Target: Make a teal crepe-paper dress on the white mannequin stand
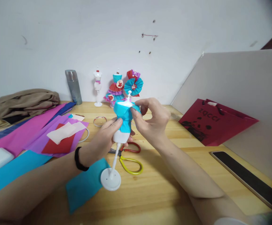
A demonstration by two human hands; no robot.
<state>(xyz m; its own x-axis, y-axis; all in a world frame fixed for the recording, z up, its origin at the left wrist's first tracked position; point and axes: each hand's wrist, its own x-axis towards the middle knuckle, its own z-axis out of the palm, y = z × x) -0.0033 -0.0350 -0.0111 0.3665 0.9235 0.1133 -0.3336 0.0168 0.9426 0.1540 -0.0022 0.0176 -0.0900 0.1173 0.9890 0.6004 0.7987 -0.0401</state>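
Observation:
A small white toy mannequin is held tilted above the wooden table, its round base toward me. Blue crepe paper wraps its torso. My left hand is closed around the mannequin's waist, thumb pressing on the paper in front and fingertips showing behind. At the chest, my right hand pinches the paper's upper right edge between thumb and forefinger. Below lie scissors with one red and one yellow handle. A blue paper piece lies flat, left of the mannequin's base.
Pink, purple, red and blue paper sheets spread at the left beside a brown cloth. A flask and several mannequins stand by the wall. On the right are a red paper bag and a phone.

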